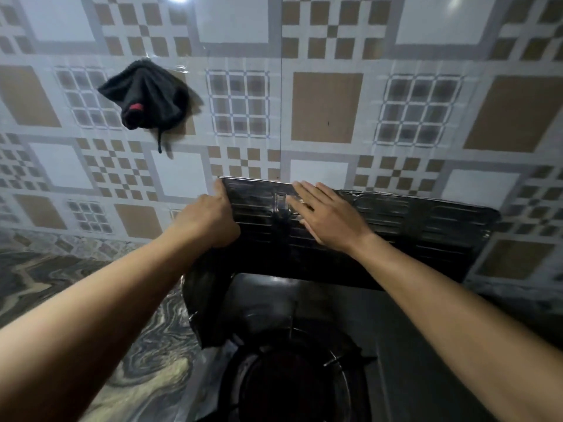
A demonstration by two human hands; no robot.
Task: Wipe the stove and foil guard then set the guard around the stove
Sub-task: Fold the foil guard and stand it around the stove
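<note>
**Both hands on the foil guard behind the stove**

At far left, a marbled grey-and-cream stone countertop [45, 275] runs along the foot of a patterned wall of white, grey and tan tiles [327, 106]. A crumpled black cloth with a small red patch [146, 95] hangs on that wall, well apart from both hands.

The left hand [210, 217] is curled around the left vertical edge of the dark, ribbed, silvery foil guard [411, 220]. Its fingers are wrapped closed over the edge, the thumb lying up along the edge near the top corner, so the hand grips the panel itself. Below this hand a side section of the guard bends forward and down along the left of the stove; its surface looks creased and dull, with a few bright glints.

The right hand [323, 214] lies flat against the front face of the guard's back panel, just right of a vertical fold. Its fingers are spread and straight, pointing up and left, palm pressed to the foil; it holds nothing.

The back panel stands upright against the tiled wall, directly behind the black gas stove [274, 300], stretching right to a rounded corner. The stove's round burner ring with metal pot supports [289, 376] sits at the bottom centre, between the forearms.
</note>
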